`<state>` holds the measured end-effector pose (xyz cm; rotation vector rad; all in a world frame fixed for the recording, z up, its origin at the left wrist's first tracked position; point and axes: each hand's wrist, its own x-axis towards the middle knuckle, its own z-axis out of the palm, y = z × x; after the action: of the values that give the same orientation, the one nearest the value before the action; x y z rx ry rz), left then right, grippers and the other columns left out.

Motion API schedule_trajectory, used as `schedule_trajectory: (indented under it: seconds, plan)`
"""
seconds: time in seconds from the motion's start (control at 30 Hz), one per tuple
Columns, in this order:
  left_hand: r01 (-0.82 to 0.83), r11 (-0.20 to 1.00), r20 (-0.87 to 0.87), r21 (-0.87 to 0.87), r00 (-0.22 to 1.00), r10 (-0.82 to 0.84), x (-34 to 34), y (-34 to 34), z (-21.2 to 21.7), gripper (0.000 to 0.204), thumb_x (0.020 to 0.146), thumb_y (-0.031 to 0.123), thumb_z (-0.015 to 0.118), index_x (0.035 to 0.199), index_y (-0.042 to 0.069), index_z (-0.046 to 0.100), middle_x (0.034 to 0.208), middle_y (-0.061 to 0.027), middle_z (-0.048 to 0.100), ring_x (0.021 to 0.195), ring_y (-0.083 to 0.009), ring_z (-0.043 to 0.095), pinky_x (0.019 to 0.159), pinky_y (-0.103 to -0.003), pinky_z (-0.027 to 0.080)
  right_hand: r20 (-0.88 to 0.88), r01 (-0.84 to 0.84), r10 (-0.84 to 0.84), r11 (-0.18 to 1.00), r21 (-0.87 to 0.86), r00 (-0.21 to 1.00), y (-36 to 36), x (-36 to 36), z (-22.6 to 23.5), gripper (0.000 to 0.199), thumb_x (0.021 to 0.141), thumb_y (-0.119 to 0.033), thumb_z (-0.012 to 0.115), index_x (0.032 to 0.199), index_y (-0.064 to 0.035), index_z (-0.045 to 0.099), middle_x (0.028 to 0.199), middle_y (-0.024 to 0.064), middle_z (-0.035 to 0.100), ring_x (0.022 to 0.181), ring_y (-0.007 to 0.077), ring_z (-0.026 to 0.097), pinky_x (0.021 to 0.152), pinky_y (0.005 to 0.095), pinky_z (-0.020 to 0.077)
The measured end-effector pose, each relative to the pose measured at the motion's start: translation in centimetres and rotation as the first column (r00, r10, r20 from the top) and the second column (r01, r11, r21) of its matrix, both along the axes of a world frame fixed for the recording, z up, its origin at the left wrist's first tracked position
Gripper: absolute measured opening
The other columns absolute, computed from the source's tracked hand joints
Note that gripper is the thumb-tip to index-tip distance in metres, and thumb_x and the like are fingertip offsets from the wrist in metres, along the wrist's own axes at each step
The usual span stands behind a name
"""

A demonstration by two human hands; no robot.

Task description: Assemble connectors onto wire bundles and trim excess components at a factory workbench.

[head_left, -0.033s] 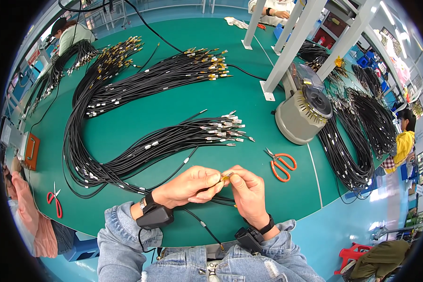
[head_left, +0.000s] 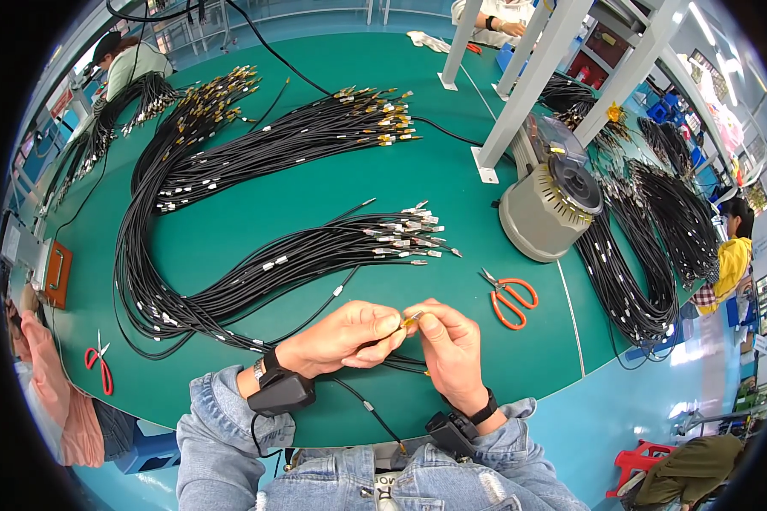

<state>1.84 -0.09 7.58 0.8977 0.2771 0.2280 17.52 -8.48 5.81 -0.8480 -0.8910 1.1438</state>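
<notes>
Above the near edge of the green table, my left hand point(head_left: 349, 335) is closed in a pinch on the end of a black cable. A small brass-yellow tip point(head_left: 411, 323) of that cable shows between my two hands. My right hand point(head_left: 448, 345) pinches at this tip with thumb and forefinger, and its fingers partly cover it. Below my hands, more black cables point(head_left: 400, 364) run across the table. A loose cable end with a yellow tip point(head_left: 400, 444) hangs near the table's front edge. To the right of my hands lie orange-handled scissors point(head_left: 513, 301).
A large bundle of black cables point(head_left: 264, 266) curves across the left and middle of the green table point(head_left: 332, 189). A grey round machine point(head_left: 544, 213) stands at right beside white metal posts point(head_left: 528, 94). Red-handled scissors point(head_left: 102, 368) lie at left. Other people sit around.
</notes>
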Motion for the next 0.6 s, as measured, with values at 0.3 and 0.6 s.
schedule_trajectory:
  seconds: [0.3, 0.6]
  plan:
    - [-0.202, 0.874, -0.093, 0.441, 0.959, 0.268, 1.2, -1.3, 0.3, 0.032, 0.098, 0.027, 0.042, 0.08, 0.002, 0.053, 0.053, 0.0038, 0.042, 0.044, -0.0032, 0.031, 0.04, -0.021, 0.024, 0.013, 0.132, -0.131, 0.991, -0.014, 0.991, -0.2, 0.1, 0.0, 0.017, 0.091, -0.012, 0.054, 0.098, 0.002, 0.061, 0.086, 0.0038, 0.056, 0.08, 0.0116, 0.055, 0.076, 0.0235, 0.0437]
    - [-0.229, 0.802, -0.145, 0.552, 0.921, 0.362, 1.4, -1.6, 0.9, 0.026, 0.096, 0.022, 0.045, 0.086, 0.001, 0.056, 0.057, 0.0022, 0.048, 0.047, -0.0024, 0.034, 0.042, -0.02, 0.026, 0.078, 0.14, -0.141, 0.99, 0.021, 0.987, 0.1, 0.3, 0.1, 0.011, 0.088, -0.01, 0.059, 0.088, 0.0016, 0.061, 0.086, 0.005, 0.054, 0.075, 0.0118, 0.05, 0.071, 0.0243, 0.0416]
